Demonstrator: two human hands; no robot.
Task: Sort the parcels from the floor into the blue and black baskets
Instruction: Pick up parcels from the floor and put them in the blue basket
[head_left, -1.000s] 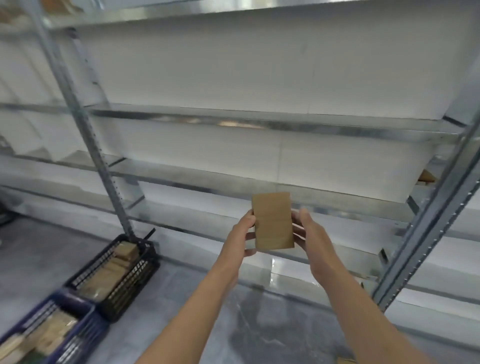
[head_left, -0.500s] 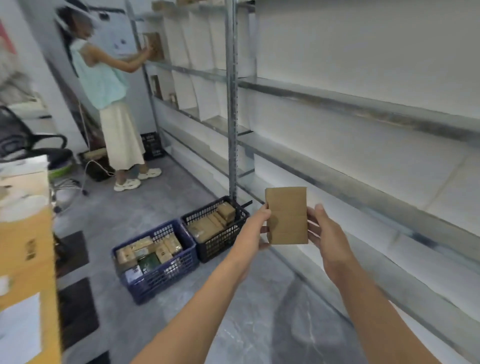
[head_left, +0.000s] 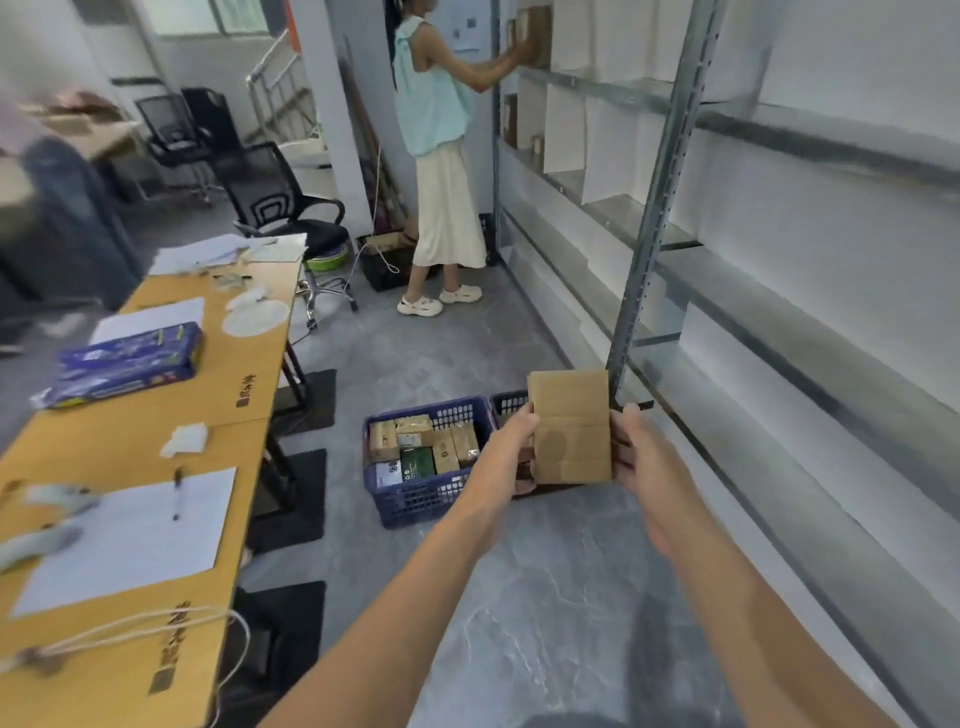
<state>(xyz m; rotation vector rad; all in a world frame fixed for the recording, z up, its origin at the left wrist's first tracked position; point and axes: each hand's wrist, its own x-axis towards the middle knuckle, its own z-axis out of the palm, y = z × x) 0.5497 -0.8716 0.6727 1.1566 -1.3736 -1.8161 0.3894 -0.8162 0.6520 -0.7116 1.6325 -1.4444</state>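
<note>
As left hand (head_left: 511, 452) and right hand (head_left: 644, 462) grip parcel (head_left: 570, 426), blue basket (head_left: 426, 499) full of boxes (head_left: 415, 441), black basket (head_left: 511, 402) mostly hidden, open floor (head_left: 545, 597) before both.

Single head-worn wide-angle view, forward and down toward the floor (head_left: 561, 597).

The black basket (head_left: 508, 401) is mostly hidden behind the parcel (head_left: 570, 426) and the left hand (head_left: 511, 452), so its contents cannot be told; fingers of that hand and of the right hand (head_left: 644, 462) are covered by the parcel; print on boxes in the blue basket (head_left: 426, 500) is too small to be read; the table (head_left: 156, 410) is cut off at left and bottom; objects at its left edge are blurred.
</note>
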